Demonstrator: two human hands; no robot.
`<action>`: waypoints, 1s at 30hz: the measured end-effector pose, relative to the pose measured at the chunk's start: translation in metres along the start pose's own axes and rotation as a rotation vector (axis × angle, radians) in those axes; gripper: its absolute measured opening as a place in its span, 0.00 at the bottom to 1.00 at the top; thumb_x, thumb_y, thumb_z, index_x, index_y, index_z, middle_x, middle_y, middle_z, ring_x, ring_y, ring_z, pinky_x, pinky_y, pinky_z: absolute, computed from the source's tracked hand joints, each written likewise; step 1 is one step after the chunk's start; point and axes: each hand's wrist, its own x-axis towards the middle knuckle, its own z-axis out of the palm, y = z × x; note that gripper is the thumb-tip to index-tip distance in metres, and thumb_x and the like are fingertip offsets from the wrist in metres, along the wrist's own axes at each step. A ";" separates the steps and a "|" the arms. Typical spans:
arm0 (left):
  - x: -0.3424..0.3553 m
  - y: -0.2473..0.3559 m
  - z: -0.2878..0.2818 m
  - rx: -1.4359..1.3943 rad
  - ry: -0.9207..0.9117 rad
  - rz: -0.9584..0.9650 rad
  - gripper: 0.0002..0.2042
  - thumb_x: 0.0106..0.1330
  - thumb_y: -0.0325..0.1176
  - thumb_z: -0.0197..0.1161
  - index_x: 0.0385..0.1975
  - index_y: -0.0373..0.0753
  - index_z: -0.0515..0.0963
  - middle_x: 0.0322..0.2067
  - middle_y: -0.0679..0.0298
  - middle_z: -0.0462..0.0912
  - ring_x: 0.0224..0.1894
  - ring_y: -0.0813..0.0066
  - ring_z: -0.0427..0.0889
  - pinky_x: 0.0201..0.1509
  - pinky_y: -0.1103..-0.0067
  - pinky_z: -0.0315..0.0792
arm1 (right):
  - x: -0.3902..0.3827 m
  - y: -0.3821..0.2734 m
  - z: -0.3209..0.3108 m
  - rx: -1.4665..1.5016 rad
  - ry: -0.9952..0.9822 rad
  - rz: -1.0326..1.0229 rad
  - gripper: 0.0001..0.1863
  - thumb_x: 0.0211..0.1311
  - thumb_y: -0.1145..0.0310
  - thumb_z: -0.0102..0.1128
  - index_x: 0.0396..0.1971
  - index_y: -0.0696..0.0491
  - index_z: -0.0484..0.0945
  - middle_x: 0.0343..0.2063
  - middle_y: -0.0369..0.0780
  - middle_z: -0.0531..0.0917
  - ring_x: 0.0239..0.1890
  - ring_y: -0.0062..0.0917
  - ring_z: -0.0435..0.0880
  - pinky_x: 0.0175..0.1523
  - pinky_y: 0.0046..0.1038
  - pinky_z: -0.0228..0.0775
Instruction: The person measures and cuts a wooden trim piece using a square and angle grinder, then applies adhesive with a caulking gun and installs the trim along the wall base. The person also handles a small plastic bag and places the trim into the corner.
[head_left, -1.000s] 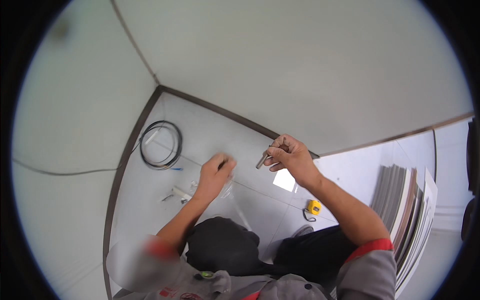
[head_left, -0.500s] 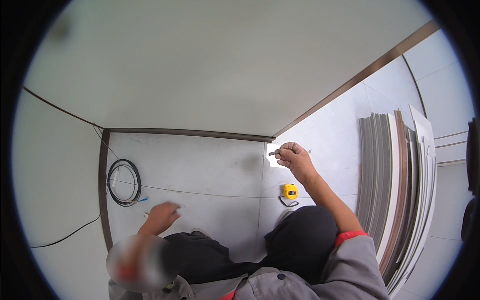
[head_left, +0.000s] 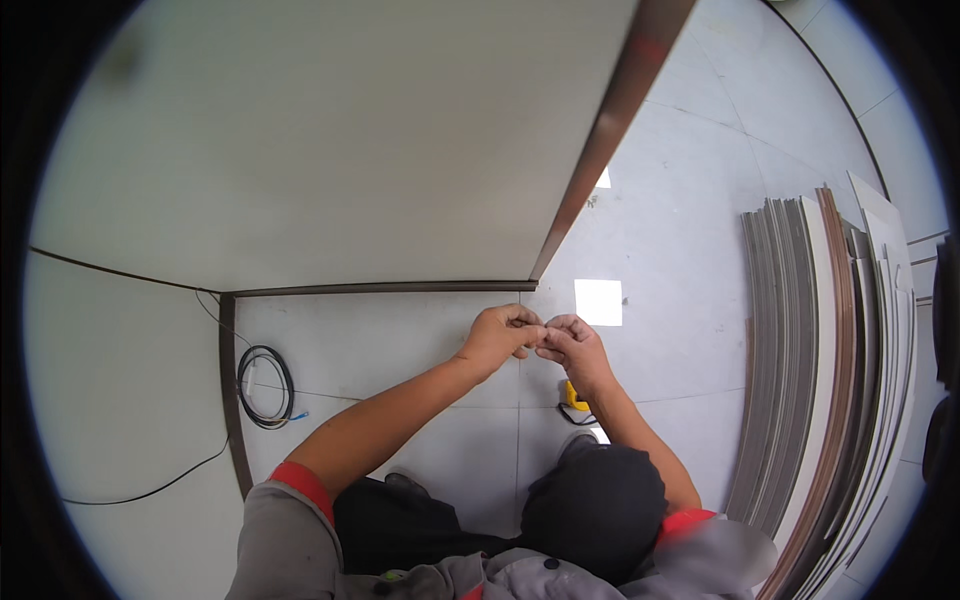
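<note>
My left hand (head_left: 497, 333) and my right hand (head_left: 578, 352) meet in front of me, above the floor near the corner of a large pale panel (head_left: 350, 150). Both hands are closed in a pinch, fingertips touching or nearly so. Whatever sits between them is too small and covered to make out. Just below my right hand, a yellow tape measure (head_left: 574, 396) with a dark wrist strap lies on the floor, partly hidden by my forearm.
A coil of black cable (head_left: 288, 376) with a blue tip lies at left by the brown trim (head_left: 232, 390). Many boards (head_left: 785, 370), grey, white and brown, stand stacked at right. Brown edging (head_left: 610, 120) borders the pale panel. White squares (head_left: 600, 302) show on the grey tiled floor.
My left hand has come up and right from low on the left to meet my right hand. The short dark stick-like piece seen in my right fingers is now hidden. The view has shifted.
</note>
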 end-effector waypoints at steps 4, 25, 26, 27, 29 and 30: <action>0.021 -0.025 0.006 0.143 0.042 0.032 0.10 0.64 0.33 0.70 0.38 0.32 0.82 0.30 0.64 0.85 0.30 0.80 0.82 0.32 0.81 0.78 | 0.004 0.004 -0.018 -0.628 -0.045 -0.302 0.10 0.64 0.71 0.68 0.44 0.56 0.84 0.37 0.38 0.86 0.39 0.26 0.84 0.47 0.27 0.77; 0.100 -0.078 -0.028 -0.445 0.474 -0.224 0.21 0.69 0.40 0.67 0.52 0.31 0.74 0.48 0.53 0.80 0.49 0.58 0.84 0.50 0.67 0.83 | 0.111 0.027 -0.060 -0.771 0.035 -0.409 0.08 0.60 0.72 0.67 0.38 0.56 0.81 0.37 0.42 0.82 0.36 0.33 0.83 0.45 0.30 0.76; 0.102 -0.081 -0.028 -0.467 0.480 -0.220 0.20 0.68 0.39 0.67 0.52 0.31 0.75 0.47 0.53 0.80 0.50 0.59 0.84 0.49 0.67 0.84 | 0.113 0.026 -0.060 -0.800 0.045 -0.412 0.08 0.60 0.72 0.68 0.38 0.56 0.81 0.37 0.42 0.82 0.36 0.34 0.83 0.45 0.30 0.76; 0.105 -0.083 -0.030 -0.488 0.487 -0.216 0.19 0.67 0.39 0.67 0.51 0.32 0.75 0.47 0.53 0.79 0.50 0.59 0.83 0.47 0.66 0.84 | 0.115 0.025 -0.061 -0.812 0.036 -0.418 0.08 0.60 0.71 0.68 0.38 0.56 0.81 0.37 0.42 0.82 0.37 0.34 0.83 0.45 0.30 0.76; 0.108 -0.085 -0.032 -0.489 0.484 -0.262 0.20 0.66 0.40 0.67 0.52 0.33 0.75 0.49 0.52 0.78 0.54 0.58 0.81 0.50 0.64 0.83 | 0.118 0.024 -0.062 -0.833 0.022 -0.428 0.09 0.60 0.71 0.68 0.39 0.56 0.81 0.37 0.42 0.82 0.38 0.34 0.83 0.46 0.31 0.76; 0.108 -0.084 -0.033 -0.488 0.482 -0.285 0.21 0.66 0.40 0.67 0.52 0.33 0.75 0.51 0.52 0.77 0.55 0.57 0.79 0.52 0.62 0.82 | 0.120 0.025 -0.062 -0.828 0.021 -0.442 0.09 0.60 0.71 0.68 0.39 0.56 0.81 0.37 0.41 0.82 0.38 0.33 0.83 0.46 0.30 0.75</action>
